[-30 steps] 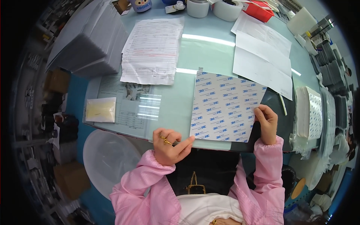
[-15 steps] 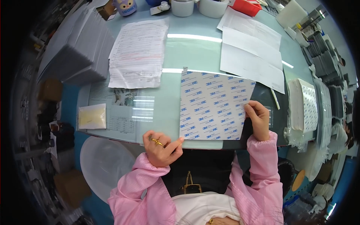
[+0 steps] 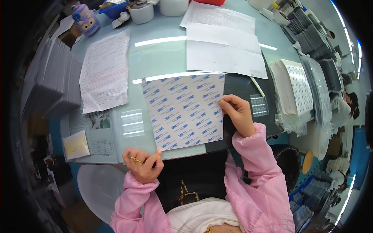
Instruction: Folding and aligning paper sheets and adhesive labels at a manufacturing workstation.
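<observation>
A white backing sheet (image 3: 184,116) with a repeated blue print lies near the front edge of the glass-topped table. At its right edge, my right hand (image 3: 237,112) pinches it between thumb and fingertips. My left hand (image 3: 143,165), with a gold ring on one finger, is at the sheet's near left corner. Its fingers are curled and a fingertip and thumb meet at that corner; the grip underneath is hidden.
Paper forms (image 3: 105,72) lie left, folded white papers (image 3: 223,48) at the back. A tall paper stack (image 3: 54,73) stands far left, near a yellowish packet (image 3: 76,145). Bagged patterned sheets (image 3: 297,87) stand right, beyond a white stick (image 3: 257,87). White tubs (image 3: 142,13) line the back.
The view has turned, so the table's things appear further left. The sheet now sits slightly tilted in the picture. Both hands stay at the same places on it.
</observation>
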### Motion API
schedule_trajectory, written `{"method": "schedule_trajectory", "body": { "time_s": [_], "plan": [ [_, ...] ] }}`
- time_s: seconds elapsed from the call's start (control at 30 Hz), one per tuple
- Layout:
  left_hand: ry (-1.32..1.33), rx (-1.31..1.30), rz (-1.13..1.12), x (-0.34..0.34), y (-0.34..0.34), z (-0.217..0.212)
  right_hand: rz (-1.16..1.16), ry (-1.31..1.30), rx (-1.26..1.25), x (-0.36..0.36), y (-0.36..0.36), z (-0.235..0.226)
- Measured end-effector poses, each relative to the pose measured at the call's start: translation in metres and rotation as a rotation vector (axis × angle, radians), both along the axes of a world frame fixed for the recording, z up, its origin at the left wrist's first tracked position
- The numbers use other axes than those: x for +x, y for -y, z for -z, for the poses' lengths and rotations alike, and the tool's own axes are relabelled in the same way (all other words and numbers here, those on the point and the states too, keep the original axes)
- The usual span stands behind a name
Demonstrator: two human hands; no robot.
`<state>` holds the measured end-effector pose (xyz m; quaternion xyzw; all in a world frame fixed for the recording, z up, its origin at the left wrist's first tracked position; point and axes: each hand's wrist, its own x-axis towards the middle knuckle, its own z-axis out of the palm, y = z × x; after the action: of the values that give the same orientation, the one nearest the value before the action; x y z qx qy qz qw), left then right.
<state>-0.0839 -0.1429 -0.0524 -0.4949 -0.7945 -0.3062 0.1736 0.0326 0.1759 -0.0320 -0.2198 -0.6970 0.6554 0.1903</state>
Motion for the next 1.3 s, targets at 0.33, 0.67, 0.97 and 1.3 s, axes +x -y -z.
{"method": "schedule_trajectory", "body": {
  "time_s": [0.33,0.67,0.97,1.3],
  "plan": [
    [-0.017,-0.044,0.019,0.003,0.001,0.002,0.031,-0.043,-0.011,0.003,-0.001,0.006],
    [0.017,-0.026,0.011,0.006,0.0,0.003,0.025,-0.013,0.013,0.002,0.001,0.003],
    [0.103,-0.064,0.071,0.054,-0.052,-0.01,0.07,0.017,0.079,-0.005,0.006,-0.002],
    [0.119,0.002,0.015,0.057,-0.055,0.0,0.087,0.048,0.056,-0.002,0.009,-0.003]
  ]
}}
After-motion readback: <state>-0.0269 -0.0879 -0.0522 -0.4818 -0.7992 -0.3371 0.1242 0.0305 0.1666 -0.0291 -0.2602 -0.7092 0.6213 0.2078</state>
